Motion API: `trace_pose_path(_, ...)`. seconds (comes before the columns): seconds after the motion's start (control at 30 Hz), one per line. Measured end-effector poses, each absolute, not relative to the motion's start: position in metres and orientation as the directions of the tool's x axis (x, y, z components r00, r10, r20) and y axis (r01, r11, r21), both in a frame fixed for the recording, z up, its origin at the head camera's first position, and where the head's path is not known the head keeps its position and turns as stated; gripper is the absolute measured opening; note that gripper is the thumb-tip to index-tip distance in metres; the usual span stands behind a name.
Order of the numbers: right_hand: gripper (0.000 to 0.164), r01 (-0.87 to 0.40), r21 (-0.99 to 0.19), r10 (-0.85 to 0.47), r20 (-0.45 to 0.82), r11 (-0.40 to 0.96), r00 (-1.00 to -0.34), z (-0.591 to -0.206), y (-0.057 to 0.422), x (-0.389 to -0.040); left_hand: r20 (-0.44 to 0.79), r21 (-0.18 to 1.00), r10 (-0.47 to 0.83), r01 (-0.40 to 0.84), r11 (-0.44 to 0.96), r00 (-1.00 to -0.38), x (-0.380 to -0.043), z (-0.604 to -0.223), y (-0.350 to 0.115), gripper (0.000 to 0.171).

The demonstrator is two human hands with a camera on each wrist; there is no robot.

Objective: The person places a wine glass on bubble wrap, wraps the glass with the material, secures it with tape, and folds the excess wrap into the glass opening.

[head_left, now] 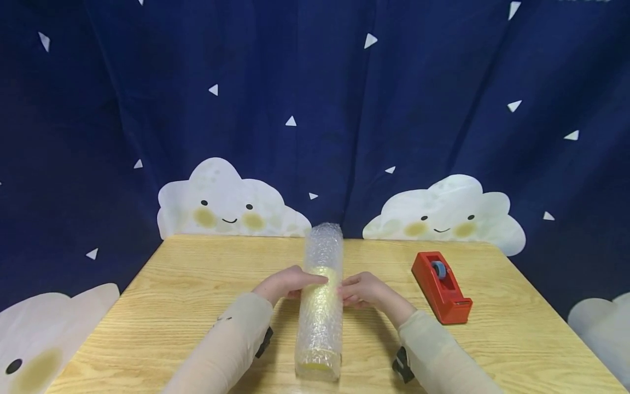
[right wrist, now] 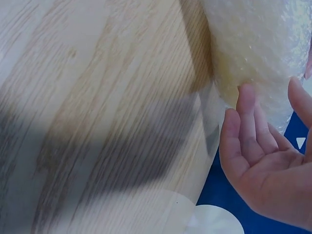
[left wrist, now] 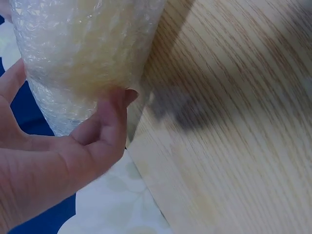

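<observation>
A long roll of bubble wrap lies lengthwise in the middle of the wooden table, with something yellow showing through its clear layers. From the left side, my left hand grips the roll, its thumb laid across the top and its curled fingers low on the side, as the left wrist view shows. My right hand touches the opposite side with its fingertips; in the right wrist view its loosely bent fingers rest against the wrap and the thumb stands apart from them. The roll's underside is hidden.
A red tape dispenser holding a blue-centred tape roll stands to the right, beyond my right forearm. Behind the table hangs a dark blue curtain printed with clouds and white triangles, close to the far edge.
</observation>
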State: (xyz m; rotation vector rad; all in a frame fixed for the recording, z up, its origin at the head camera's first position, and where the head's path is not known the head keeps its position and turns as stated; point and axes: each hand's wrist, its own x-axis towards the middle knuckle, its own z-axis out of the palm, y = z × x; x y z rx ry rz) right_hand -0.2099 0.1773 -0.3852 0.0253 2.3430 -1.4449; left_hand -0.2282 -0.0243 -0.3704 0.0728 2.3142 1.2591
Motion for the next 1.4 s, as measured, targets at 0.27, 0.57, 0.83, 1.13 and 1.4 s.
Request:
trace_pose_path(0.27, 0.043, 0.227, -0.847, -0.160, -0.340, 0.481, -0.927, -0.3860, 0.1767, -0.2107, -0.381, 0.815, 0.261, -0.189, 0.548, -0.887, -0.2314, -0.3736, -0.0230, 0.068)
trace_pose_path(0.57, 0.042, 0.233, -0.859, -0.136, -0.326, 0.457, -0.936, -0.3874, 0.1766, -0.2118, -0.403, 0.830, 0.303, -0.206, 0.519, -0.863, -0.2347, -0.3738, -0.0245, 0.068)
trace_pose_path(0.83, 0.039, 0.251, -0.856, -0.110, -0.332, 0.452, -0.937, -0.3901, 0.1791, -0.2137, -0.387, 0.783, 0.240, -0.179, 0.596, -0.890, -0.2338, -0.3681, -0.0258, 0.046)
trace_pose_path(1.13, 0.042, 0.253, -0.855, -0.117, -0.339, 0.453, -0.934, -0.3898, 0.1771, -0.2136, -0.338, 0.753, 0.229, -0.116, 0.648, -0.913, -0.2294, -0.3654, -0.0256, 0.046)
trace_pose_path(1.4, 0.041, 0.264, -0.860, -0.103, -0.339, 0.437, -0.935, -0.3883, 0.1729, -0.2125, -0.332, 0.812, 0.265, -0.131, 0.569, -0.905, -0.2289, -0.3673, -0.0238, 0.051)
